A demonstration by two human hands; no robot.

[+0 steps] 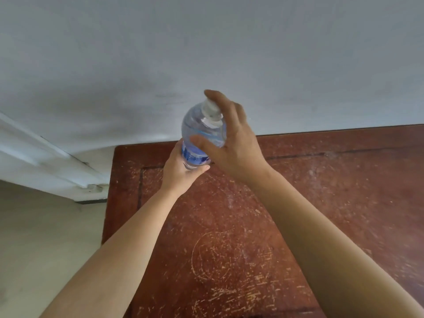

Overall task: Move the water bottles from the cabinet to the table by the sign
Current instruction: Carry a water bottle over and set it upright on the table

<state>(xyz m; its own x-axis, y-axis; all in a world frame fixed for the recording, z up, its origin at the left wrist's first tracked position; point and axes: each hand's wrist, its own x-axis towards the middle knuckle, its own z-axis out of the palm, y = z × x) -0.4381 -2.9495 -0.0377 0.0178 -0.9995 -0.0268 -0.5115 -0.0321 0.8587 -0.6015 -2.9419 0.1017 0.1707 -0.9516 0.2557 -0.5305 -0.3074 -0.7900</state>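
A clear water bottle (202, 127) with a white cap and a blue label stands upright above the far left part of a scratched red-brown wooden table (229, 237). My left hand (180, 171) grips its lower body around the label. My right hand (231, 138) curls around the upper part and neck, fingers spread, thumb across the front; whether it presses the bottle is unclear. The bottle's base is hidden by my left hand, so I cannot tell if it touches the table.
A pale grey wall (206, 53) rises right behind the table's far edge. To the left are a white door frame (46, 161) and a beige floor (46, 237).
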